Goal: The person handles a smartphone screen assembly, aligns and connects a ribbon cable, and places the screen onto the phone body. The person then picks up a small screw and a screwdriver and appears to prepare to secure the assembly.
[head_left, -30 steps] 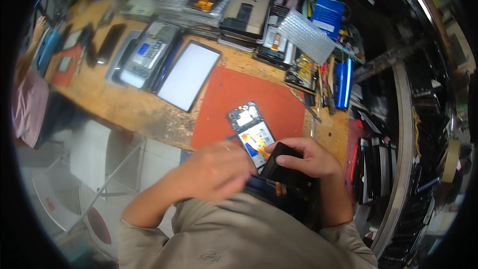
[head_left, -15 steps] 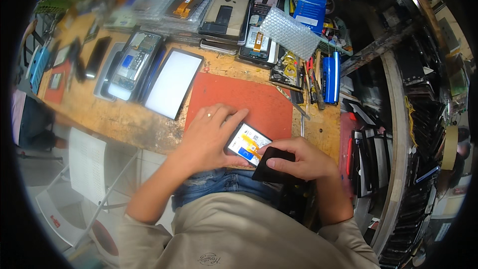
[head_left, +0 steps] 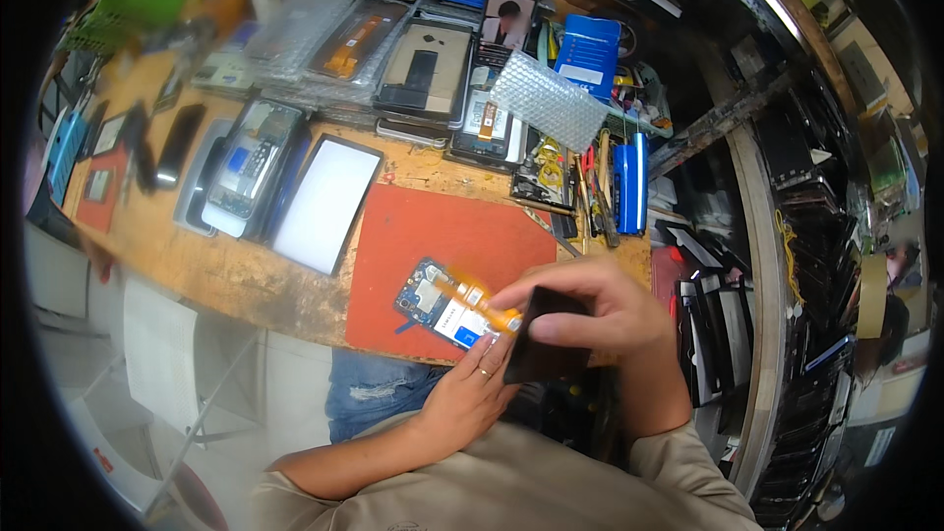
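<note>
The left hand [head_left: 470,388], which covered the open phone's [head_left: 450,321] upper end, has slid to its lower end, baring the circuit board [head_left: 417,297]; the orange ribbon cable [head_left: 474,303] (now blurred) reaches over it.

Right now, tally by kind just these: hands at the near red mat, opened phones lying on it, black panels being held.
Hands, left hand and right hand: 2
Opened phone: 1
Black panel, held in the right hand: 1
Total: 4
</note>
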A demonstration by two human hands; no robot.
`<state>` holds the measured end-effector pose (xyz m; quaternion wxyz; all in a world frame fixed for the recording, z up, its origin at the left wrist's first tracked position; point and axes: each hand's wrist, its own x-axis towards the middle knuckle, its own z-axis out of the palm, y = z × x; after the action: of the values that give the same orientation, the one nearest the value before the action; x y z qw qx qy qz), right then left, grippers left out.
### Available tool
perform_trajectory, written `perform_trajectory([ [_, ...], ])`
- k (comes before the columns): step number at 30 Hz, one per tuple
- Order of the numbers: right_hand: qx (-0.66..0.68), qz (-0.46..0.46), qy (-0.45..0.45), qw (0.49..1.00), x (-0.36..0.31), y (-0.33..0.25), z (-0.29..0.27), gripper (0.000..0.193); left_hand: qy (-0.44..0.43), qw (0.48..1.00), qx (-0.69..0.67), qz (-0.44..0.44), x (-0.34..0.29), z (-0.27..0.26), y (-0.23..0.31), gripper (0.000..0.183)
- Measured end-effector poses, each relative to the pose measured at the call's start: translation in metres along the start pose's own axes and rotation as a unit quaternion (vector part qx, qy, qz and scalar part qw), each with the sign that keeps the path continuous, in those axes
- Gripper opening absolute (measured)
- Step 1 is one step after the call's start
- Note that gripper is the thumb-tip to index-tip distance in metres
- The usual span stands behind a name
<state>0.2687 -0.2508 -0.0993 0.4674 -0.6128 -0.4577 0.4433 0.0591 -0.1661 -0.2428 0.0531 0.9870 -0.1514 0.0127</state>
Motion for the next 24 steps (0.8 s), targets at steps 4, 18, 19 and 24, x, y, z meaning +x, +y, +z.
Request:
perform_trajectory([
  [4, 0.044, 0.068, -0.098, 0.992, 0.015, 0.035, 0.008, 0.041, 0.079, 0.996, -0.044, -0.018, -0.002, -0.003, -0.004, 0.051],
  [18, -0.022, 0.122, -0.052, 0.991, -0.001, 0.078, 0.011, 0.032, 0.389, 0.903, -0.175, -0.053, -0.034, -0.013, -0.041, 0.027],
  [19, -0.025, 0.117, -0.046, 0.992, -0.003, 0.079, 0.011, 0.031, 0.387, 0.902, -0.159, -0.102, -0.039, -0.015, -0.048, 0.025],
  [24, -0.124, 0.073, -0.008, 0.990, -0.003, 0.082, 0.017, 0.030, 0.376, 0.896, -0.111, -0.208, -0.043, -0.015, -0.076, 0.029],
])
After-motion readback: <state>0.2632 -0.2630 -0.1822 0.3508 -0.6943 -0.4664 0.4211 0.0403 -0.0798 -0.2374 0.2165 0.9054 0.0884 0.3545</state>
